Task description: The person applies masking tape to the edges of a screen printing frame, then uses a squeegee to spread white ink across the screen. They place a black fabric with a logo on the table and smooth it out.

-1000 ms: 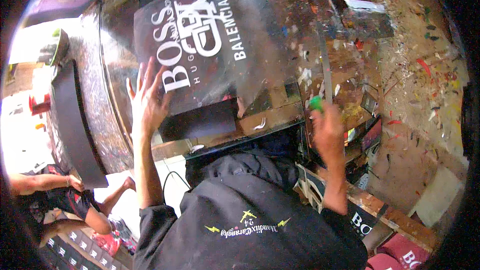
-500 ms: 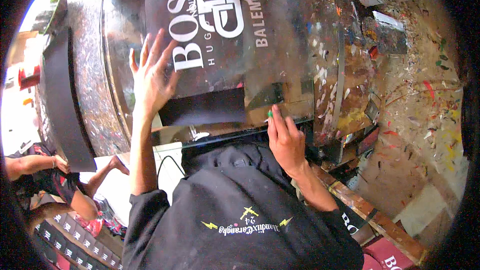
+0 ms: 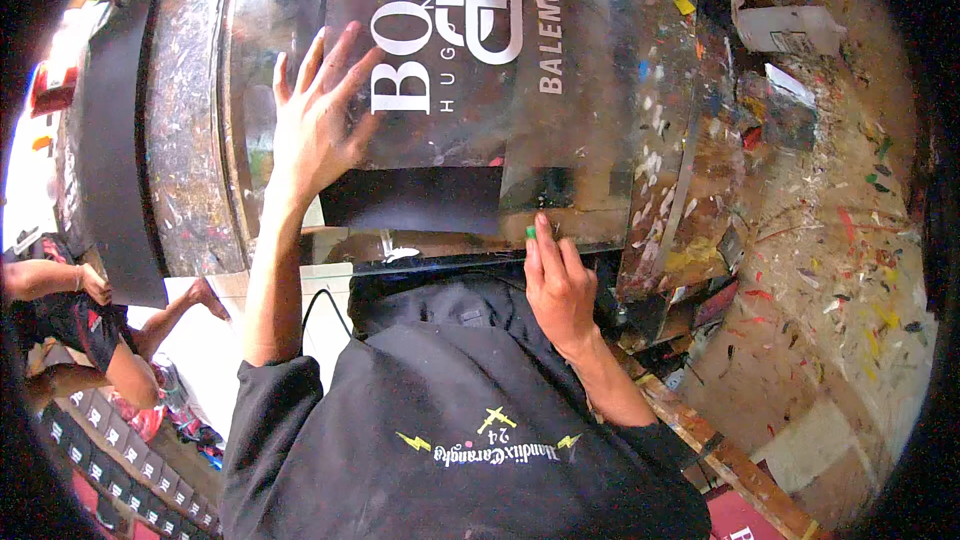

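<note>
My left hand lies with fingers spread on the left edge of a dark sheet printed with large white lettering. A plain black sheet shows below the print, between my hands. My right hand is closed, its fingertips pinching a small green thing whose kind I cannot make out. Its fingertips are at the near side of a glossy, clear-looking surface, just below a small dark square. A small white object lies near the table's front edge.
At the left, another person's hand is by a long black sheet on a paint-flecked surface. A translucent plastic container stands at the far right, above a paint-spotted floor. A wooden beam runs at lower right.
The view has shifted a little. My right hand has moved slightly left along the near edge, still pinching the green thing. My left hand stays spread on the printed sheet.
</note>
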`<action>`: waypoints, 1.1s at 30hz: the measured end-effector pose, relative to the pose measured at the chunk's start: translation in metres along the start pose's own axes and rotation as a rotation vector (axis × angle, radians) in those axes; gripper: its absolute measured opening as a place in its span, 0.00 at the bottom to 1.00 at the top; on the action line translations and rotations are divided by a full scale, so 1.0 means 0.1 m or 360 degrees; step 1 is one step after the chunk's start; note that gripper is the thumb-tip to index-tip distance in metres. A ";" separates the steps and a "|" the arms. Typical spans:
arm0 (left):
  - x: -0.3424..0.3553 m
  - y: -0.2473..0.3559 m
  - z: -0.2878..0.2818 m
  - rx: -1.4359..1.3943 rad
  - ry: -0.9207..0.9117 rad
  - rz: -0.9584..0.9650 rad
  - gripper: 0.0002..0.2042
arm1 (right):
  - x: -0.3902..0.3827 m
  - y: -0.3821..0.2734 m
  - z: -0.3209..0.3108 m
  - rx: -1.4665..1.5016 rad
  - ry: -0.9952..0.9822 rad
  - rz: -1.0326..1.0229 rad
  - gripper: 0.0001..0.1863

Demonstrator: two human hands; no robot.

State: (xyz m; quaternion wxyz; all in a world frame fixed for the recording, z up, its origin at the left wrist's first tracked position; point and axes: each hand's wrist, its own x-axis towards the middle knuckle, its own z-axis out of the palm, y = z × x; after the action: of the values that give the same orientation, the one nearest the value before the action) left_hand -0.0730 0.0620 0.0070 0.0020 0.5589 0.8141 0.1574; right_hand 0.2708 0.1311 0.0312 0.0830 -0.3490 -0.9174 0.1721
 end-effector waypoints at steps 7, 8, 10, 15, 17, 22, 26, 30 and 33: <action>-0.03 0.00 -0.02 -0.0031 0.0008 -0.0014 0.33 | 0.01 0.38 -0.16 -0.0109 0.0059 0.0090 0.22; -0.04 0.00 -0.03 -0.0018 -0.0001 -0.0023 0.33 | 0.17 0.40 -0.13 -0.0123 0.0126 0.0022 0.22; -0.03 0.01 -0.02 0.0011 -0.0017 -0.0053 0.33 | 0.10 0.27 -0.08 -0.0223 0.0018 -0.0135 0.22; 0.00 0.02 0.02 -0.0033 0.0022 -0.0067 0.33 | 0.02 -0.49 0.24 0.0123 -0.0178 -0.0622 0.23; 0.00 0.01 0.04 -0.0031 0.0027 -0.0078 0.34 | 0.19 -0.83 0.36 0.0143 -0.0231 -0.0719 0.22; -0.06 -0.04 0.04 -0.0059 0.0073 -0.0092 0.35 | 0.07 -0.83 0.34 0.0009 -0.0236 -0.0811 0.21; -0.05 0.02 0.02 -0.0055 0.0063 -0.0099 0.36 | 0.32 -1.11 0.39 -0.0029 -0.0288 -0.0800 0.21; -0.04 0.05 0.02 -0.0081 0.0078 -0.0094 0.36 | 0.22 -1.00 0.37 0.0071 -0.0225 -0.0733 0.20; -0.03 0.01 -0.02 -0.0037 0.0064 -0.0104 0.35 | 0.41 -1.18 0.57 0.0056 -0.0108 -0.0748 0.20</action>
State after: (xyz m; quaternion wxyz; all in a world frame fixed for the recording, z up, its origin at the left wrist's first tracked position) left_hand -0.0716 0.0593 0.0087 -0.0026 0.5286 0.8300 0.1780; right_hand 0.1532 0.0616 0.0242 0.0959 -0.1185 -0.9726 0.1757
